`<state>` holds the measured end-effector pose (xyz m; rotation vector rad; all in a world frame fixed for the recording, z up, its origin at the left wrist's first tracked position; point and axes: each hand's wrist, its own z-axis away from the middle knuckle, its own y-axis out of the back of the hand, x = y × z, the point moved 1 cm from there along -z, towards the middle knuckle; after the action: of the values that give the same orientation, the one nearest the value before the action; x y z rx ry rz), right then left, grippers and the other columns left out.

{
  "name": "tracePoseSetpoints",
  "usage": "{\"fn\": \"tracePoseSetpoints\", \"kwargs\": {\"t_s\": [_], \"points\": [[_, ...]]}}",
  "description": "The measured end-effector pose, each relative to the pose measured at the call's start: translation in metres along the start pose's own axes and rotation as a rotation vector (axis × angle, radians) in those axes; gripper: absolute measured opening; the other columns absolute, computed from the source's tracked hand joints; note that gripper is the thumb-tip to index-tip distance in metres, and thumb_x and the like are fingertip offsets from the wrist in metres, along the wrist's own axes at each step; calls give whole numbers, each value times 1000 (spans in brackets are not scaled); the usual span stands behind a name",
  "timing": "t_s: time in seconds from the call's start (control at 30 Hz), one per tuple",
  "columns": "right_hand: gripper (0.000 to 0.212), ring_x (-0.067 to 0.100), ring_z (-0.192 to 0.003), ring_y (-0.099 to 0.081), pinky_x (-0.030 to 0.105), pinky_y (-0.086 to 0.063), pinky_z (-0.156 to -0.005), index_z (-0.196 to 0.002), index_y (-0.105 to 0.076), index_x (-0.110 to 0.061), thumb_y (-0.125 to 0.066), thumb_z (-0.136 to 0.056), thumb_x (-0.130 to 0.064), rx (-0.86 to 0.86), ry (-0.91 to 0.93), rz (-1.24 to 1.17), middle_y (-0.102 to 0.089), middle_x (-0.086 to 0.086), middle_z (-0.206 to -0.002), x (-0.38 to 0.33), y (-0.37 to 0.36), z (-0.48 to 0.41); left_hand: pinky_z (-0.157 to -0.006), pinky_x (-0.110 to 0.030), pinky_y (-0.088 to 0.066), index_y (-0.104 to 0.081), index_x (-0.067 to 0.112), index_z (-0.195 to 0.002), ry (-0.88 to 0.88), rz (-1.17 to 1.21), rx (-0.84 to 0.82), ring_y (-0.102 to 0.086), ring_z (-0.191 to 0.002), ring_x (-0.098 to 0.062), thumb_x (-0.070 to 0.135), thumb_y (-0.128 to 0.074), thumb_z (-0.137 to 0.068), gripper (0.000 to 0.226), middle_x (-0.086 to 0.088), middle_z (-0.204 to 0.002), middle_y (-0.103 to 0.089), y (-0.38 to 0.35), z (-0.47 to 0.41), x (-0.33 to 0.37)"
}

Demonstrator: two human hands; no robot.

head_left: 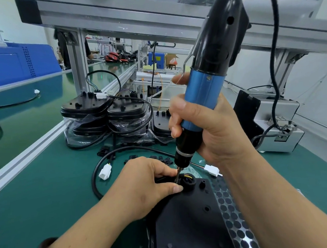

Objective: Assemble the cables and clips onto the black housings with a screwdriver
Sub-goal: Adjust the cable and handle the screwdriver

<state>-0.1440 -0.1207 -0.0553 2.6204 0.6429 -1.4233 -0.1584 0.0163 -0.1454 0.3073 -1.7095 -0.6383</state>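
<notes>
Two clear bags [87, 131] on table [39, 196], stacked housings [84, 107] inside. Right grip [212, 129] clenched round screwdriver [204, 91]; left grip [143, 183] pinching clip [188, 183] on near housing [187, 227].

green bench [39, 196] | black housing [189, 226] near | stacked housings [86, 107] behind | cable [94, 176], clips [103, 150] between

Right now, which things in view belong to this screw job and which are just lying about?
In use: screwdriver, right hand gripping it, left hand holding the cable, black housing.
Lying about: stacked housings, loose clips, grey box.
</notes>
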Motion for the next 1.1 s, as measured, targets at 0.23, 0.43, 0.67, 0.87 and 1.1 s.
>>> {"fn": "tracePoseSetpoints", "kwargs": {"t_s": [0.23,0.43,0.67,0.87,1.1], "points": [[57,29,-71,-66,40,-53,-72,-123,-56,-13,-77,-73,-32,-317,-84,-221,-63,10,-79,-9,19,-13,-94,-27,-50,-76,37,-94,-24,29,-19,-65,-92,5,31,-83,-70,26,21,-94,-71,0,-1,-2],[46,23,-52,-58,32,-49,-57,-102,-63,-8,-82,-63,-25,-437,-174,-342,-56,8,-60,-7,13,-32,-92,-26,-51,-75,42,-92,-40,15,-11,-64,-89,7,33,-84,-70,26,24,-91,-71,1,-1,-2],[43,21,-50,-55,31,-47,-56,-89,-56,-7,-84,-60,-23,-447,-230,-325,-54,6,-58,-6,14,-39,-89,-23,-51,-71,53,-82,-53,7,-6,-63,-86,10,36,-83,-69,24,30,-86,-69,3,0,-1],[36,18,-44,-50,30,-40,-52,-79,-52,-10,-80,-60,-23,-453,-221,-319,-51,3,-52,-4,11,-37,-91,-26,-51,-74,46,-84,-46,14,-16,-64,-88,6,35,-84,-69,22,25,-87,-70,1,-1,-2],[43,17,-43,-50,31,-32,-50,-89,-55,-8,-81,-64,-31,-451,-190,-311,-51,3,-53,-5,8,-34,-92,-24,-50,-75,40,-95,-41,-17,-16,-62,-90,7,38,-83,-69,27,24,-91,-69,1,-2,-3]]}}
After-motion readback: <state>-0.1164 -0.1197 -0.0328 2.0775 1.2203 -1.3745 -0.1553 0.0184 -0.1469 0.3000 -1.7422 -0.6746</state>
